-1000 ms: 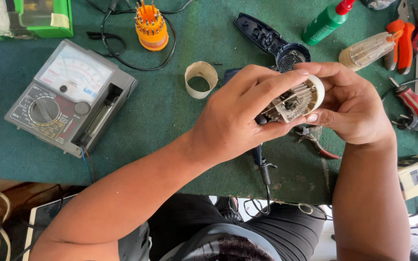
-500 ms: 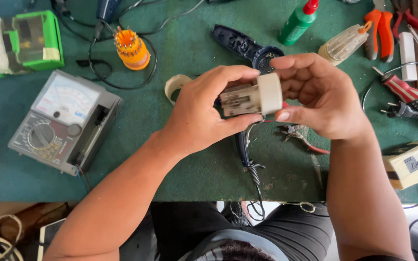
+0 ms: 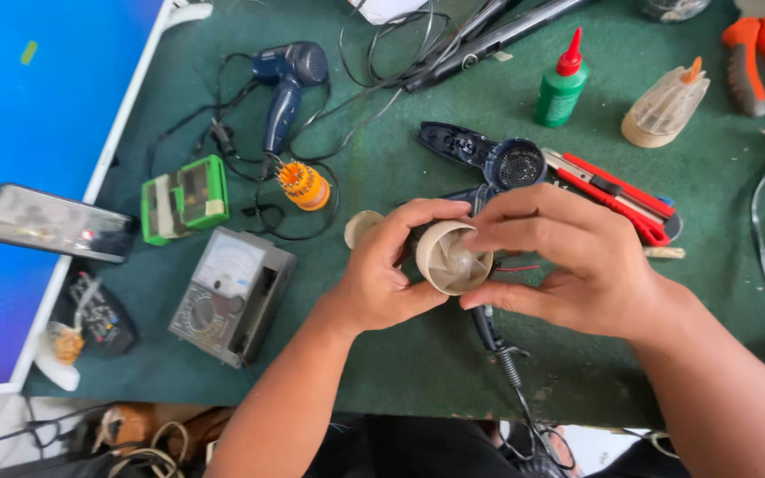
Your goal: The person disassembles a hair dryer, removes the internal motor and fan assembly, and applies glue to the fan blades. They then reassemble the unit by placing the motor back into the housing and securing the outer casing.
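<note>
1. The left hand [image 3: 382,279] and the right hand [image 3: 568,261] together hold a cream plastic fan housing [image 3: 451,257] above the green felt mat [image 3: 400,363].
2. The housing is a short cylinder. Its open round end faces up toward the head camera, so its long axis runs roughly from the mat up to the viewer, tilted slightly toward the right hand.
3. Curved vanes, smooth and pale, show inside the open end around a central hub.
4. Grip state: the left thumb and fingers are closed around the housing's left wall; the right thumb and fingertips are closed on its right rim and upper edge. Both hands are clamped on the part.
5. A thin red wire [image 3: 515,267] emerges just right of the housing, under the right fingers.
6. A black cord with a ribbed strain relief [image 3: 499,350] hangs below the grip.
7. Just beyond the grip lies a dark blue half shell with a round mesh grille [image 3: 498,159]; a red utility knife [image 3: 613,190] lies beside it.
8. Left of the grip sits a grey analogue multimeter [image 3: 232,296], matte and rectangular.
9. An orange screwdriver-bit holder [image 3: 303,184] stands farther left, near a blue hair dryer [image 3: 289,84].
</note>
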